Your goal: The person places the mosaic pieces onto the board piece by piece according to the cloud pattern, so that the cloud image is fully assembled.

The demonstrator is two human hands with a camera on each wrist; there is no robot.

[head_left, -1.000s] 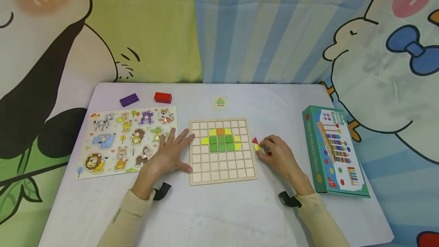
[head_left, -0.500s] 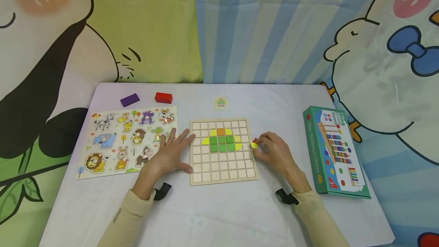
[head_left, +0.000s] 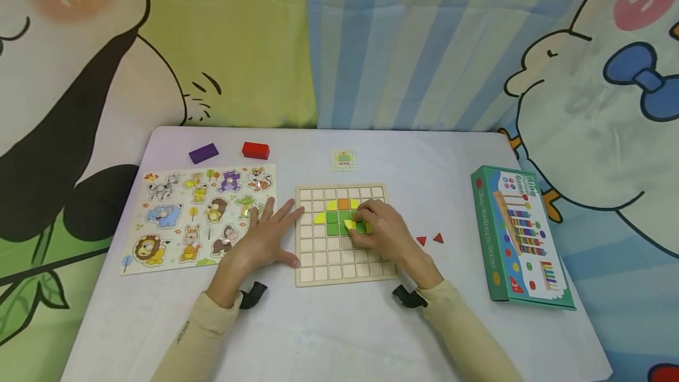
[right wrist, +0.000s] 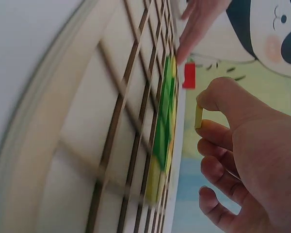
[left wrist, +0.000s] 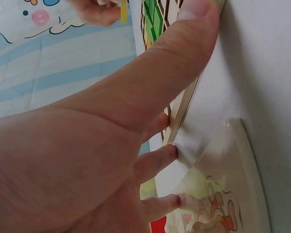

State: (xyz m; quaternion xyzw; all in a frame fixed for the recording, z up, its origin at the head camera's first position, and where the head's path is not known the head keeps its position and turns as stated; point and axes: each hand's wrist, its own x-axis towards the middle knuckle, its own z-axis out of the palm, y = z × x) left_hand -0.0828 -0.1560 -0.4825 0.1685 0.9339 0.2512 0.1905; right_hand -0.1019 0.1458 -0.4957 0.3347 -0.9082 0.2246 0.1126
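Note:
My right hand (head_left: 386, 231) pinches a small yellow piece (head_left: 349, 224) between thumb and index finger, over the green squares (head_left: 332, 223) of a wooden grid board (head_left: 347, 282). In the right wrist view the yellow piece shows edge-on, above the board's surface, with the other fingers loosely bent. Yellow rounded pieces (head_left: 320, 218) and an orange square (head_left: 343, 203) are also set in the grid; the pattern's right part is partly hidden by the hand. My left hand (head_left: 260, 244) lies spread at the board's left edge, fingertips and thumb against its frame.
Two red triangles (head_left: 438, 238) lie right of the board. A small pattern card (head_left: 344, 160) is behind it. Left is an animal puzzle board (head_left: 177, 233), partly under the left hand, with purple (head_left: 204, 153) and red blocks (head_left: 256, 150) behind. A green game box (head_left: 522, 237) stands at right.
My right hand has picked up the yellow piece from the table beside the board and carried it left over the grid. Two red triangles now show where it was. My left hand stays put.

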